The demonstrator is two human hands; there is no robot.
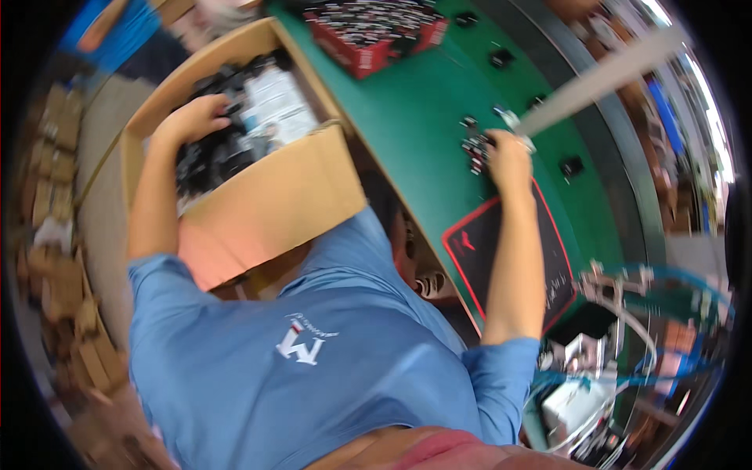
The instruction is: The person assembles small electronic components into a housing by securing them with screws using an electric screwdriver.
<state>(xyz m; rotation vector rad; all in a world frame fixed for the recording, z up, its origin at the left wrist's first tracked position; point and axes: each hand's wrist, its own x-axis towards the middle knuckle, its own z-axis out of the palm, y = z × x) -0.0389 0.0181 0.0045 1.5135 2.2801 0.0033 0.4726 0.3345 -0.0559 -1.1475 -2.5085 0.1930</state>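
Blue shirt point(313, 368) fills the view; left hand point(192, 117) digs in the cardboard box point(274, 204), fingers curled on black parts point(211, 153), right hand point(507, 157) probably pinching small parts point(475, 149) on the green bench point(407, 110).

Green table point(407, 117), red tray point(368, 55) of black parts, tan cardboard box point(274, 204), black red-edged mat point(478, 251), blue shirt point(313, 376).

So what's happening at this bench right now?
A person in a blue shirt leans over a green worktable. Their left hand reaches into an open brown cardboard box full of small black parts, beside the table. Their right hand rests on a cluster of small black pieces lying on the table, near a black mat with a red border. A red tray of dark parts sits further back.
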